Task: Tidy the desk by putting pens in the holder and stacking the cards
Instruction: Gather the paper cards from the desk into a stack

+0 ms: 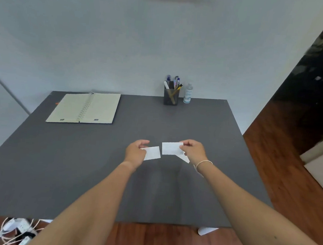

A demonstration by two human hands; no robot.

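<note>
My left hand pinches a small white card by its left edge, just above the grey desk. My right hand pinches a second white card by its right edge. Under the right hand a third white card pokes out; whether the hand holds it or it lies on the desk I cannot tell. The two held cards are a little apart, near the desk's middle. At the back stands a dark mesh pen holder with several pens upright in it.
An open spiral notebook lies at the back left. A small clear bottle stands right of the pen holder. Wooden floor lies to the right and front, with a power strip and white cables at the lower left.
</note>
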